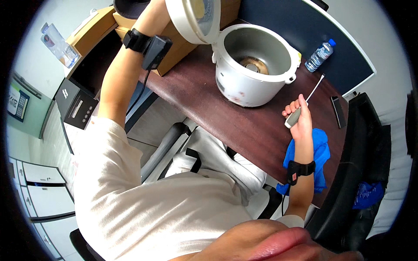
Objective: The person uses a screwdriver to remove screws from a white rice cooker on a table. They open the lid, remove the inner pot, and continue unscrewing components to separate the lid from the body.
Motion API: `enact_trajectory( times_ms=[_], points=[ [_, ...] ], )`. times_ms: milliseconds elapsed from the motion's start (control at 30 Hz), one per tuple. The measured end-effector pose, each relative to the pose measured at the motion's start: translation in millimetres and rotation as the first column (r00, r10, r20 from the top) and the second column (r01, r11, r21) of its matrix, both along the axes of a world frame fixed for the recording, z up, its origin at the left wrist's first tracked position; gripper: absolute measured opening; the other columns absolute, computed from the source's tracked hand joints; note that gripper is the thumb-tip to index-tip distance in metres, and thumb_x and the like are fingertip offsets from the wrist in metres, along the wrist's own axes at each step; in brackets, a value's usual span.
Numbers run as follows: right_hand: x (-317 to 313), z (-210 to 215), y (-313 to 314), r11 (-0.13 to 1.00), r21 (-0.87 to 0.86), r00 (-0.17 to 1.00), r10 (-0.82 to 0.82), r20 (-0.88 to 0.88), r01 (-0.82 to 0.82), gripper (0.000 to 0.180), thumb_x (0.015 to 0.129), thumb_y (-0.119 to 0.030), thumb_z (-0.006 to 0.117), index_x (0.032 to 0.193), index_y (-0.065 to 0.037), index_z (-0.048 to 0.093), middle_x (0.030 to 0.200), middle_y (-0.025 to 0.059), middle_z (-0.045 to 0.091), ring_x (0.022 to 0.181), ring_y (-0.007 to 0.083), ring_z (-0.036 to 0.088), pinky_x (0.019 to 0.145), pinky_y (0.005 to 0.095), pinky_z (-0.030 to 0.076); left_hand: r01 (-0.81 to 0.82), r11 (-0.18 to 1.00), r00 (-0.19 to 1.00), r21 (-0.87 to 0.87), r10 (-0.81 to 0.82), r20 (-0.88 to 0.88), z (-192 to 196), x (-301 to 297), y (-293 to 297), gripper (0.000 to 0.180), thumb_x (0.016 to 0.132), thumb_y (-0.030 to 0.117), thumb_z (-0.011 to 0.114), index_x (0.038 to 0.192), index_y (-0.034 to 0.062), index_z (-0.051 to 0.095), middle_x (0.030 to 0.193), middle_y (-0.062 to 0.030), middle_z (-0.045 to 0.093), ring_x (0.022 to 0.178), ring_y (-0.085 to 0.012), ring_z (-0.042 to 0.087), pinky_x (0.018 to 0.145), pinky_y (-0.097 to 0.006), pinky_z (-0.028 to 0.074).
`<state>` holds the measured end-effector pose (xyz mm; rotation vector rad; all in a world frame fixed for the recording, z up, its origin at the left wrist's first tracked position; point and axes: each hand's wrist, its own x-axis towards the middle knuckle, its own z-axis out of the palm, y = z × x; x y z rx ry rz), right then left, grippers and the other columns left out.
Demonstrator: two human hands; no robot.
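Note:
A white rice cooker (250, 82) with a floral print stands on the dark brown table, its lid (196, 19) swung up to the left. Inside the grey cavity, the round heating plate (254, 66) shows brown stains. My right hand (303, 119) is closed round the grey handle of a screwdriver (293, 118), whose metal shaft points up and away to the right of the cooker. At the upper edge, my left hand (157, 15) is beside the raised lid; its fingers are out of the picture, so I cannot tell whether it touches the lid.
Right of the cooker are a water bottle (320, 55), a black phone (338, 112) and a blue cloth (321, 152). A dark partition (283, 26) closes the table's back. Cardboard boxes (174, 54) stand behind my left arm. Cables hang from both wrist straps.

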<state>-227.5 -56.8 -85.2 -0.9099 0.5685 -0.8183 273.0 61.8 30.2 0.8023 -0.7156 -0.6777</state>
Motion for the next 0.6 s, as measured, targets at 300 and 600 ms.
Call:
enact_trajectory(
  times_ms=[300, 600],
  points=[
    [30, 22, 9, 0.932, -0.357, 0.998, -0.057, 0.029, 0.064, 0.036, 0.100, -0.039, 0.056, 0.085, -0.007, 0.052, 0.077, 0.0046, 0.053, 0.091, 0.0236, 0.064, 0.084, 0.0409, 0.055, -0.266, 0.905, 0.933, -0.332, 0.155, -0.325, -25, -153, -10, 0.029, 0.089, 0.030, 0.048, 0.094, 0.0075, 0.066, 0.088, -0.0069, 0.068, 0.080, -0.0225, 0.065, 0.074, -0.036, 0.053],
    [18, 23, -15, 0.879, -0.443, 0.972, -0.227, -0.061, 0.177, 0.030, 0.100, -0.031, 0.059, 0.083, -0.006, 0.056, 0.074, 0.0019, 0.055, 0.081, 0.0154, 0.063, 0.080, 0.0317, 0.052, -0.080, 0.976, 0.922, -0.203, -0.004, -0.386, -96, -203, -13, 0.046, 0.100, 0.035, 0.032, 0.116, 0.0018, 0.061, 0.111, -0.0127, 0.067, 0.101, -0.0257, 0.065, 0.090, -0.038, 0.053]
  ],
)
